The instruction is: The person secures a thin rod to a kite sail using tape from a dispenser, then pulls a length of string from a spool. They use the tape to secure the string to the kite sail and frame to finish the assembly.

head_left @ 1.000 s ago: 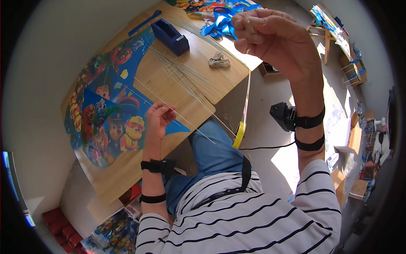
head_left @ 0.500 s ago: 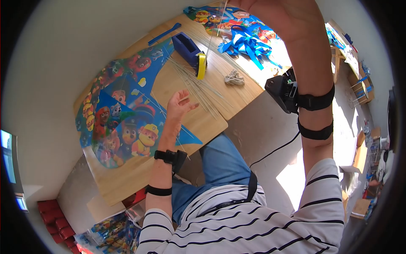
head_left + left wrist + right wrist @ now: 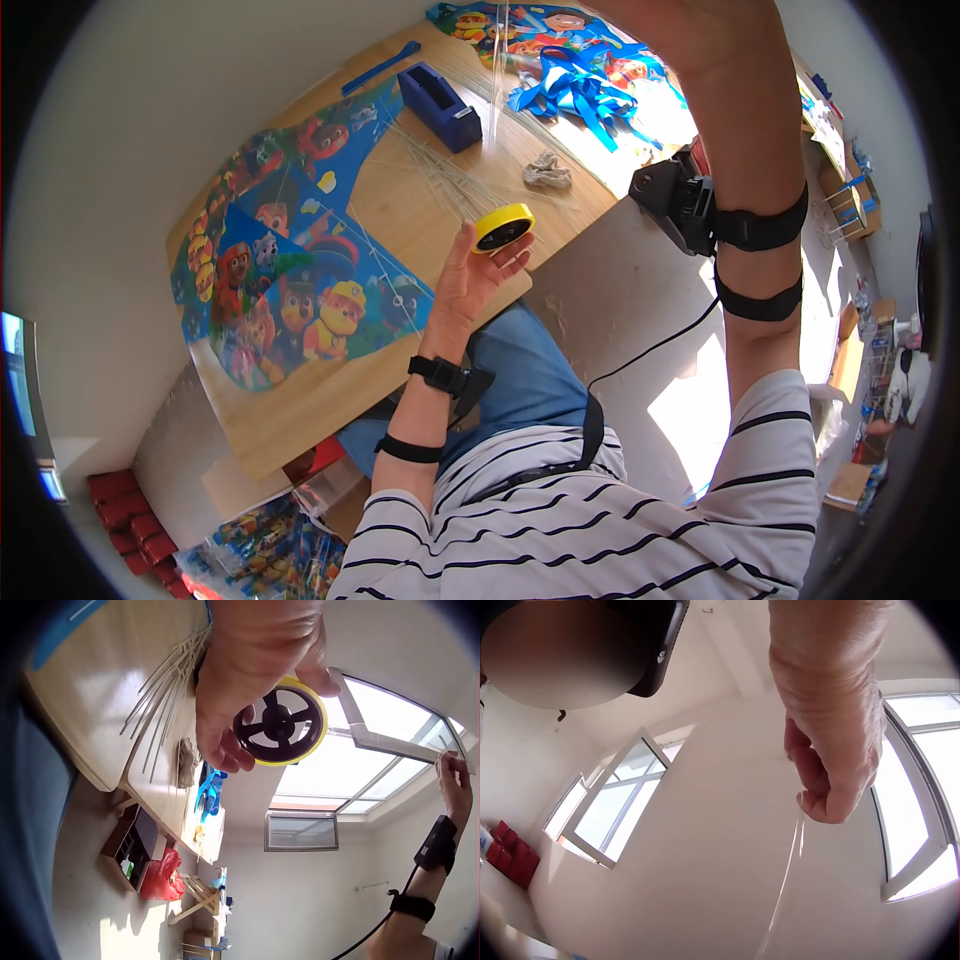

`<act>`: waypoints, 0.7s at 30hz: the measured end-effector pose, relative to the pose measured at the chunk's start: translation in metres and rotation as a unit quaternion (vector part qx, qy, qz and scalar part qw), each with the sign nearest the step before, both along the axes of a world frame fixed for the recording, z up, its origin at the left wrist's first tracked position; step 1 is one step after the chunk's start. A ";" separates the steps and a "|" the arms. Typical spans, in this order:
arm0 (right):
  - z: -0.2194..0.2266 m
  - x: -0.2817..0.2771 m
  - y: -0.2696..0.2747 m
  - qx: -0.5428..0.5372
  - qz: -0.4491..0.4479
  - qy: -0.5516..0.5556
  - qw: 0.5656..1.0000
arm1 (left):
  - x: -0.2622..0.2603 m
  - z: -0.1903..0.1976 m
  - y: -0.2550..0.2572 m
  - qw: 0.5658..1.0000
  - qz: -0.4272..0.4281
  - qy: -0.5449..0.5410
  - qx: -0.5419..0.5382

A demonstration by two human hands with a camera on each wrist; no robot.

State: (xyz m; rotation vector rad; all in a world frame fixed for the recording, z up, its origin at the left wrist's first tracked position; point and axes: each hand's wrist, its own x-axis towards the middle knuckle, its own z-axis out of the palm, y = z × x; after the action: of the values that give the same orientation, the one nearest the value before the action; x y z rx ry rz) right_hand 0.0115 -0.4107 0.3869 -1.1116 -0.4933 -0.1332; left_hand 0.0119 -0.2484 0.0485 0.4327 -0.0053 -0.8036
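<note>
My left hand [image 3: 465, 285] holds a yellow tape roll with a black spoked core [image 3: 503, 228] over the table's near edge. In the left wrist view the thumb and fingers bracket the tape roll [image 3: 324, 720]. High at the top of the head view is my right hand [image 3: 670, 30], its fingers cut off by the frame. The right wrist view shows the right hand [image 3: 832, 765] pinching the end of a clear tape strip [image 3: 780, 892] that hangs down. A dark blue tape dispenser [image 3: 440, 105] stands on the table beyond the roll, its slot without a roll.
Blue printed cartoon sheets [image 3: 330, 310] cover the table's left part. Thin pale rods [image 3: 440, 170] lie near the dispenser, with a beige cloth bundle [image 3: 547, 172] to the right. Blue ribbons [image 3: 575, 95] lie at the back. A black cable [image 3: 650, 350] runs from the right wrist.
The right hand has risen towards the top of the view, drawing the tape out. My left hand let go of a thin rod, moved right and took hold of the hanging roll.
</note>
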 end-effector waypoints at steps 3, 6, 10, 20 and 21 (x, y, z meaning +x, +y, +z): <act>0.002 0.013 -0.011 -0.010 -0.038 0.044 0.998 | -0.006 0.002 0.009 0.999 0.014 0.031 0.023; 0.004 0.001 -0.019 -0.073 -0.059 0.020 0.995 | -0.007 0.001 0.018 0.997 0.053 0.029 0.042; -0.006 -0.024 -0.013 -0.101 -0.177 -0.017 0.979 | 0.002 0.001 0.036 0.982 0.183 0.038 0.009; -0.016 -0.045 -0.088 -0.278 -0.190 0.016 0.941 | 0.008 0.012 0.076 0.954 0.267 -0.100 0.091; -0.018 -0.047 -0.092 -0.288 -0.188 0.031 0.938 | 0.008 0.016 0.082 0.951 0.264 -0.120 0.106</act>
State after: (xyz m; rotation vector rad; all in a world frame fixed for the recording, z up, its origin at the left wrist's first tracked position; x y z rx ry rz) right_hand -0.0356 -0.5029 0.3688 -1.7777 -0.2582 -0.2992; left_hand 0.0197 -0.1661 0.0646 0.6977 -0.0290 -0.2189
